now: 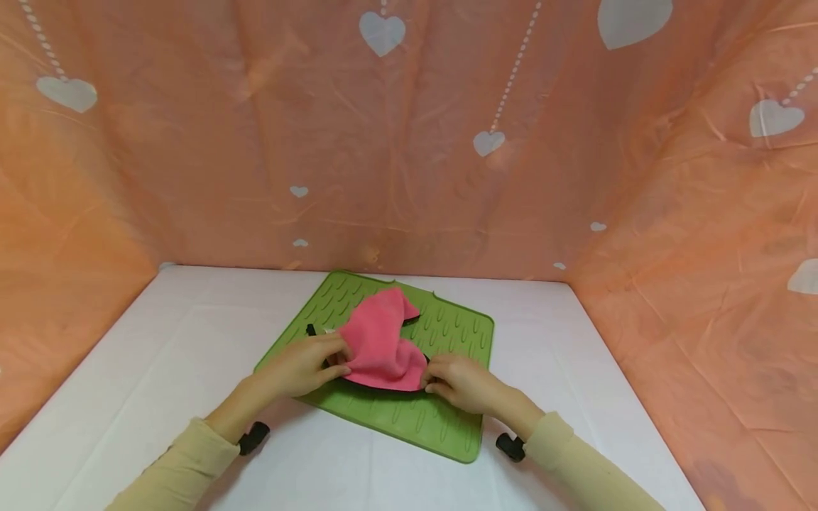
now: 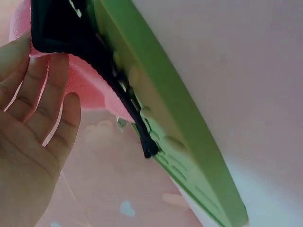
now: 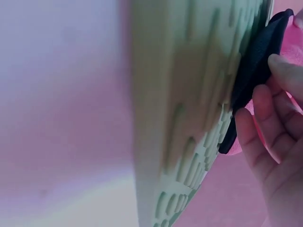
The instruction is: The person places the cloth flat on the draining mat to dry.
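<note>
No letters, numbers or brand can be read. A small pale tag sticks out at the edge of the pink cloth, above the green mat; it may carry faint marks, though it is too small and blurred to tell. The only clear printed signs are on the orange curtain: pale hearts beyond the mat and off to both sides of it, several of the larger ones hanging from printed dotted lines.
</note>
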`<act>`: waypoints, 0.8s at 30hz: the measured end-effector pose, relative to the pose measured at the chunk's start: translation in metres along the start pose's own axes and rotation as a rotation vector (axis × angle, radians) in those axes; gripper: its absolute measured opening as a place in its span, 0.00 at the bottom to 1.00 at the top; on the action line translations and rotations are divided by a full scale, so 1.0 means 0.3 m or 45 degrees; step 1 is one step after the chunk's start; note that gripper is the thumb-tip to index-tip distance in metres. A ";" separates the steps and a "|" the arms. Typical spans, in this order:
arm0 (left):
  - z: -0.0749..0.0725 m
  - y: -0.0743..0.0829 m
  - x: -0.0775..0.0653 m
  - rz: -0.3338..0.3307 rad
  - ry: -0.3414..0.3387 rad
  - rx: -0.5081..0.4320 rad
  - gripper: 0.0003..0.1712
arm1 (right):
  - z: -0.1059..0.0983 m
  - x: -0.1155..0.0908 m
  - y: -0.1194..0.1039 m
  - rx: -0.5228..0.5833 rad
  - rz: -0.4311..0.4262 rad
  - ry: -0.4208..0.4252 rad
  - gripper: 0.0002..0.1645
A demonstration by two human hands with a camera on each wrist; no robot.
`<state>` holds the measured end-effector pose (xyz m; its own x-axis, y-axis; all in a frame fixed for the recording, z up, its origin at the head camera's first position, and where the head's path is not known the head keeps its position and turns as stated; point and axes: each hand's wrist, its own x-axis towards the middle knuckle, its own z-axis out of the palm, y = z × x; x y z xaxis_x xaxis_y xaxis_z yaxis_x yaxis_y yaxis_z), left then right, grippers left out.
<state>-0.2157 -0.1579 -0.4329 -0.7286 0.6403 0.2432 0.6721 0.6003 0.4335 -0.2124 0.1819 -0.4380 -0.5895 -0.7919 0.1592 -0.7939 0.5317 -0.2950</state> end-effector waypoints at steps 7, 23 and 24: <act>0.032 0.012 -0.007 0.020 -0.067 0.027 0.06 | 0.024 -0.030 -0.012 0.020 -0.036 -0.057 0.04; 0.061 0.007 -0.014 -0.034 -0.160 -0.004 0.05 | 0.020 -0.044 -0.020 0.181 0.072 -0.114 0.04; 0.057 0.006 -0.015 -0.047 -0.165 -0.048 0.05 | 0.017 -0.045 -0.018 0.225 0.090 -0.100 0.04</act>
<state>-0.2089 -0.1514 -0.4481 -0.7279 0.6762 0.1136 0.6382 0.6077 0.4726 -0.1993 0.1883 -0.4433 -0.6236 -0.7794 0.0602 -0.7087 0.5311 -0.4645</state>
